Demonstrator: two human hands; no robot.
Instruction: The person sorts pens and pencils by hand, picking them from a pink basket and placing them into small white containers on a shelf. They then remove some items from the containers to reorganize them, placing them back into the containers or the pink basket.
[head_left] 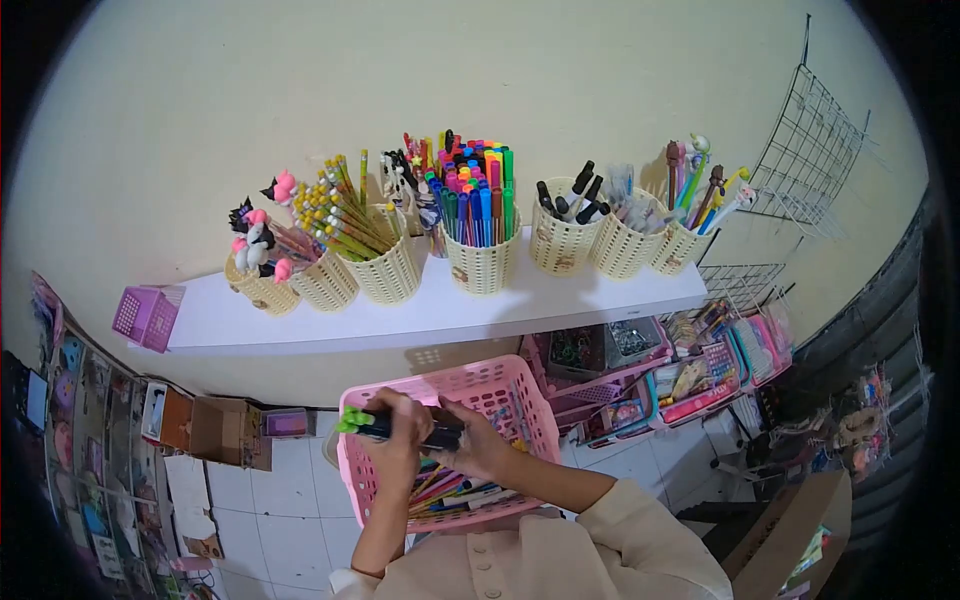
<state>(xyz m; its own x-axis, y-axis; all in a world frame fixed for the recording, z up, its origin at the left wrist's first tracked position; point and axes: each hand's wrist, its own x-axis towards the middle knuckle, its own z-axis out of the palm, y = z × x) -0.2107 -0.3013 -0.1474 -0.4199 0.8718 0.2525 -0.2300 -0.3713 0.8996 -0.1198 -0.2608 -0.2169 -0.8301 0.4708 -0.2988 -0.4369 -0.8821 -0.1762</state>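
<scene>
Beige shirt cloth (540, 560) was caught closest to the lens. Just past it, a bunch of dark pens (440, 437) (could be markers, can't really tell) was held over a pink basket (435, 377). Its long axis was laid roughly left to right, slanted a bit toward the body at the right end, with green ends (355, 420) left poking out beyond the left hand (397, 432). So the green side was best reached from the left hand, whose fingers were wrapped around the bunch. The opposite dark end was gripped by the right hand (478, 445), tucked between thumb and fingers, though some fingertips were hidden. Loose pens (465, 495) were piled below, inside the basket.
</scene>
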